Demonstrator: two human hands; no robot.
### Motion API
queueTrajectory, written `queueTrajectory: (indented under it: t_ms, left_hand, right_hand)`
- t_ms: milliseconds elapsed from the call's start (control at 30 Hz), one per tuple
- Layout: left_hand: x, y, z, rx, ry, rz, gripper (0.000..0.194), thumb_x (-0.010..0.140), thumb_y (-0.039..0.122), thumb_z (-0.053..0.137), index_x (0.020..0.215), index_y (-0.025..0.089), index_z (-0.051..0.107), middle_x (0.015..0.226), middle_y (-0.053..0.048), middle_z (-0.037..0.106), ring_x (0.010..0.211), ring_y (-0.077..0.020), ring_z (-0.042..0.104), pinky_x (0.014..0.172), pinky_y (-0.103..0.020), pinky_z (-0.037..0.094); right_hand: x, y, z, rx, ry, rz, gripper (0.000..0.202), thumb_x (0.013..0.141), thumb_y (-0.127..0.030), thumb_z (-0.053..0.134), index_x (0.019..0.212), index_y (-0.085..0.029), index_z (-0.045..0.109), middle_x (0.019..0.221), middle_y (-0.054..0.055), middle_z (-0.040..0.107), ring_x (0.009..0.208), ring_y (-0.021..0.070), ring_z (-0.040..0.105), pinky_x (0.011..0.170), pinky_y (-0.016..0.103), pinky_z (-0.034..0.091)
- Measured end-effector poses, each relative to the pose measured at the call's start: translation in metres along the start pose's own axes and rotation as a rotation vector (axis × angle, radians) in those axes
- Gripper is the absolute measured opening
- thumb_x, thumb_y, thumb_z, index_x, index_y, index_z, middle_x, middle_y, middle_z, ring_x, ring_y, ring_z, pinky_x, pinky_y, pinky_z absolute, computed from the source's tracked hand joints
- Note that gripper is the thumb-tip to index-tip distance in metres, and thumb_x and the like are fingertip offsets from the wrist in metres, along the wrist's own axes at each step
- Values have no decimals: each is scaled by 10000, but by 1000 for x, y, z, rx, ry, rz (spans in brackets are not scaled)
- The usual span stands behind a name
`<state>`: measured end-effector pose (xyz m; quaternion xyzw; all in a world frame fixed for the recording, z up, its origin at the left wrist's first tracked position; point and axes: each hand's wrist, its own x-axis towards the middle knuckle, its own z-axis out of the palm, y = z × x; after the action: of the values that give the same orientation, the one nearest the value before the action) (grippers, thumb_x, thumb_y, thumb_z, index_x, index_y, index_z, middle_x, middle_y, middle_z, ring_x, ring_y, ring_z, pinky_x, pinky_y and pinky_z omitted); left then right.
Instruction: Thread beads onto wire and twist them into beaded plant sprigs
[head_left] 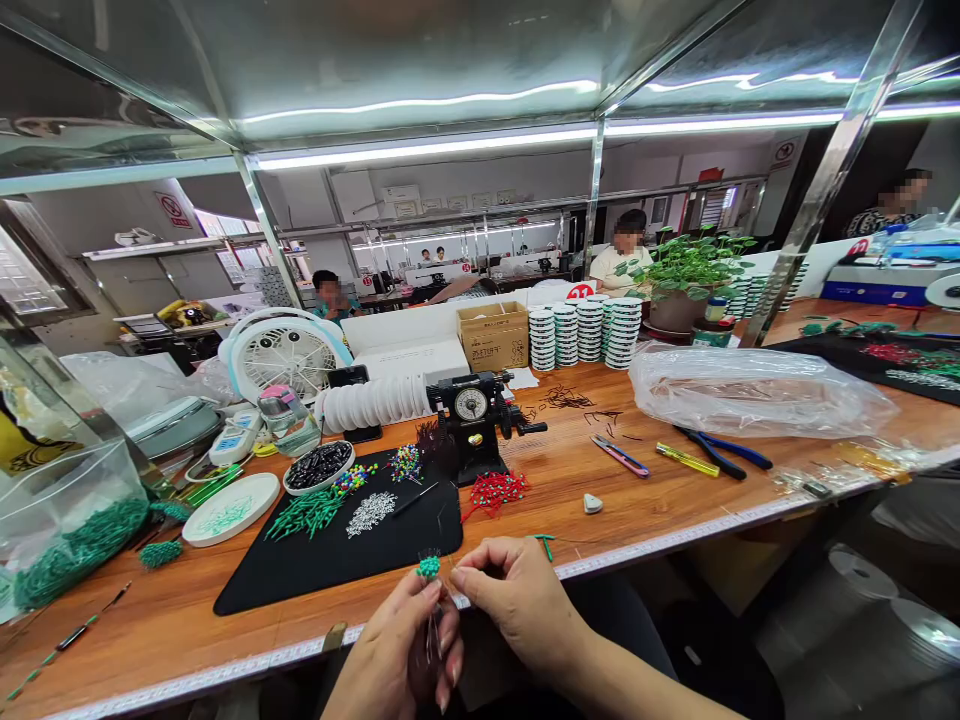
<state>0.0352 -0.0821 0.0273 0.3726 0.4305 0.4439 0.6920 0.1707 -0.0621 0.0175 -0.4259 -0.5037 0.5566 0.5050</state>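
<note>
Low in the middle of the head view, my left hand (409, 640) pinches a small bundle of green beads (428, 567) with thin strands hanging below. Close on its right, my right hand (517, 600) has thumb and index finger pressed together on a thin strand or wire. Both hands are above the table's front edge. Beyond them lies a black mat (315, 570) with green pieces (306, 515), small silvery parts (370, 514) and multicoloured beads (406, 463). Red pieces (499, 490) lie at the mat's right edge.
A black winding machine (472, 425) stands behind the mat. Right of it lie snips (619, 456), a yellow screwdriver (686, 459) and blue-handled pliers (724, 452). White dishes (232, 508), a bag of green pieces (82, 550) and a fan (285, 355) are left. Other people sit farther back.
</note>
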Motion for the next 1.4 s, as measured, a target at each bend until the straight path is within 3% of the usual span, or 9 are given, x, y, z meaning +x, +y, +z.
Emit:
queueTrajectory:
  t_ms: [267,500,633,733,867,1100,1267,1400]
  left_hand:
    - [1,-8,-5,145,-56,-34,340,732,468,667,849,180,531,528,41,480,397,-88,415,347,-179,302]
    - [1,-5,-1,46,69,98,289,721,419,701,734,183,534,519,54,464,427,-76,397,373,-170,315]
    - [-3,0,3,-109,136,81,273,663,328,762,683,179,533,508,55,454,434,-70,385,400,-169,332]
    - [-5,2,4,-158,162,70,264,659,307,764,658,177,535,484,64,425,401,-55,339,367,-159,281]
    - [-3,3,0,-208,78,41,318,666,331,752,574,161,499,454,66,398,358,-37,277,340,-163,211]
    - [1,3,-6,-364,-51,-152,393,670,333,750,481,141,464,379,63,363,320,-15,254,339,-151,181]
    - [2,1,-8,-391,-39,-153,337,671,272,751,519,131,485,431,67,378,329,-12,260,332,-152,169]
    - [1,0,-5,-293,-10,-56,320,712,293,713,556,140,479,472,56,411,349,-20,287,337,-154,187]
  right_hand:
    - [-1,-4,1,26,-17,38,185,697,-292,679,674,-110,708,641,36,657,603,132,539,574,232,399]
    - [-1,3,1,36,-15,-32,195,723,-309,680,652,-129,694,608,8,620,582,109,513,558,217,378]
    - [0,6,-3,132,-128,92,293,690,-411,708,656,-121,677,424,-49,473,372,53,359,392,200,249]
    - [-1,6,-6,238,-231,175,318,645,-421,746,650,-118,651,392,-64,445,330,40,318,357,194,192]
    - [-2,7,-7,338,-247,217,285,623,-361,775,629,-114,633,405,-59,454,351,37,337,365,190,193]
    - [0,8,-5,377,-270,238,240,618,-300,777,621,-108,632,401,-57,449,351,37,331,367,194,177]
    - [0,6,-5,373,-242,242,265,621,-333,778,624,-116,626,417,-59,444,372,37,325,375,192,168]
    - [1,4,-2,269,-151,142,264,679,-372,736,665,-115,678,440,-52,450,391,40,318,388,195,181]
